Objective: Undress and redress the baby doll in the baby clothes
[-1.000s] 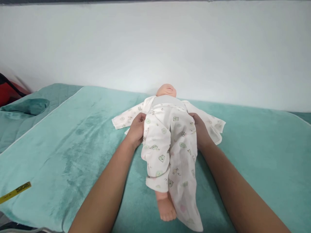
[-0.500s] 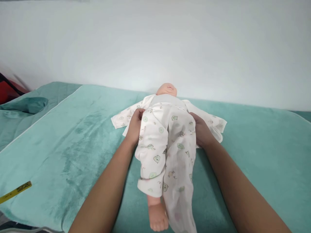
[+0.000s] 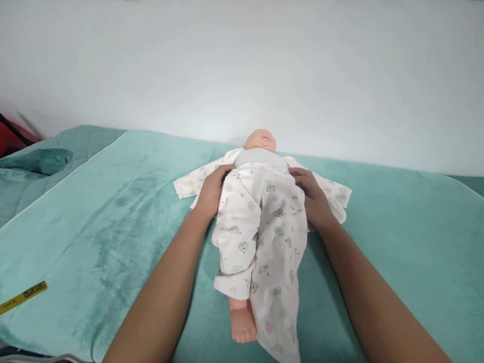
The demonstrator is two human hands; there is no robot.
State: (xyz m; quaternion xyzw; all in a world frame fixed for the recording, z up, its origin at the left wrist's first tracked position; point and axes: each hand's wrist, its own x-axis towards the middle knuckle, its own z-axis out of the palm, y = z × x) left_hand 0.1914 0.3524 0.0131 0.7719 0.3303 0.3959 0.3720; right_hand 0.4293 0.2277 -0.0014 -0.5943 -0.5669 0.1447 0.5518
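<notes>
A baby doll (image 3: 260, 139) lies on its back with its head towards the wall. It wears a grey-white top layer (image 3: 260, 157), an opened printed baby shirt (image 3: 196, 181) spread under it, and printed baby trousers (image 3: 242, 222). One bare foot (image 3: 243, 325) sticks out of the left trouser leg. The right trouser leg hangs long and flat, hiding the other foot. My left hand (image 3: 215, 190) lies along the left side of the waist, fingers stretched over the waistband. My right hand (image 3: 312, 194) rests against the other side of the waist, fingers extended and slightly apart.
A teal velvety mat (image 3: 132, 212) covers the surface under the doll. A white wall (image 3: 242, 65) stands right behind its head. At the left edge are a yellow strip (image 3: 24, 296), a folded teal quilted cloth (image 3: 38, 161) and a red object (image 3: 15, 137).
Both hands have shifted slightly up onto the waistband, their fingers straighter and further over the doll's sides. The loose trouser leg and the foot sit a little higher in view.
</notes>
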